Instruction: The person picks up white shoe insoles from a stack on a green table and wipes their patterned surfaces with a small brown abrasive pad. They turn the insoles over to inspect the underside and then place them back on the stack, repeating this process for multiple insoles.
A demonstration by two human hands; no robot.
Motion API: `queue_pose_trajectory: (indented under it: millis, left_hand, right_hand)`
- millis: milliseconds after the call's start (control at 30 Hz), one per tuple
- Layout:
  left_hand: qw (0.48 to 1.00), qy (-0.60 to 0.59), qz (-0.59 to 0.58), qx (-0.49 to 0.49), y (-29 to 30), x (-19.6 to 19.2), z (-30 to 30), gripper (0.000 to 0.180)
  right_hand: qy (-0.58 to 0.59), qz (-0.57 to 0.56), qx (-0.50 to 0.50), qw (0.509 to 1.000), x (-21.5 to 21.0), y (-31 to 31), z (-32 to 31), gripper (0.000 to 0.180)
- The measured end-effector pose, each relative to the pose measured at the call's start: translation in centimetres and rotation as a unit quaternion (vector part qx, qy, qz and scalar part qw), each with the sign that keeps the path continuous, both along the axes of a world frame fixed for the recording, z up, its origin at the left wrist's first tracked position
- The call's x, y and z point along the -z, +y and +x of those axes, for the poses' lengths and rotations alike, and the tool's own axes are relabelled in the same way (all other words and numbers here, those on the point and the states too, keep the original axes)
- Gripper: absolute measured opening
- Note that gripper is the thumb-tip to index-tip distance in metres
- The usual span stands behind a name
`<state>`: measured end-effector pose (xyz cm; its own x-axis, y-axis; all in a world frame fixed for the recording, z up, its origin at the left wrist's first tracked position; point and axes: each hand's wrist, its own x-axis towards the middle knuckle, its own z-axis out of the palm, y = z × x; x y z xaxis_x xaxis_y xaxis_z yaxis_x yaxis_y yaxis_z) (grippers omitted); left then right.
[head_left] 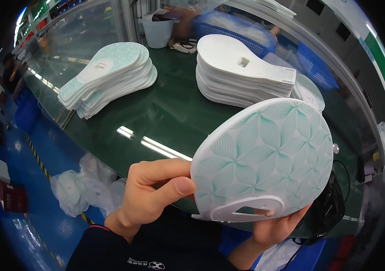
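A white plastic panel (264, 153) with a green leaf pattern is held up, tilted, over the near side of the table. Its broad round end points up, and a raised oval with a cut-out lies low on its face. My left hand (151, 192) pinches the panel's left edge between thumb and fingers. My right hand (273, 228) grips it from below and behind, and a fingertip shows through the cut-out. Most of the right fingers are hidden by the panel. Behind it stands a stack of plain white panels (228, 54); to the left lies a stack of patterned panels (115, 56).
The dark green table (170, 108) has a clear side screen (84, 31). A white bucket (157, 32) and blue basket (237, 31) stand at the back. Bagged panels (72, 192) sit low left; a black bag (330, 207) with a cord is at the right edge.
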<state>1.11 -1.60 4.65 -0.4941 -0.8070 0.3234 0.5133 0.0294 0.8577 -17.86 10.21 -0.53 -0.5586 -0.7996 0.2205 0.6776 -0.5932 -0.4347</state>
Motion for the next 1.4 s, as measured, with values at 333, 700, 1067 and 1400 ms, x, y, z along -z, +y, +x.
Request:
queue_pose_trajectory:
  millis: [333,700,1067,1400]
  left_hand:
    - [1.000,-0.023,0.000,-0.008,0.1,0.7,0.2,0.020]
    - [0.988,-0.047,-0.046,-0.138,0.6,0.9,-1.4,0.031]
    - [0.967,-0.141,-0.091,-0.191,0.4,1.5,0.1,0.036]
    - [0.969,-0.067,-0.028,-0.237,-0.1,2.7,0.2,0.039]
  right_hand:
    - [0.017,-0.110,-0.140,0.984,-0.2,-0.2,0.2,0.055]
    - [-0.139,0.131,0.095,0.977,-0.8,-0.8,2.8,0.052]
    - [-0.154,0.127,0.032,0.979,0.1,0.0,2.8,0.055]
    - [0.063,0.093,-0.070,0.991,0.3,0.0,2.2,0.062]
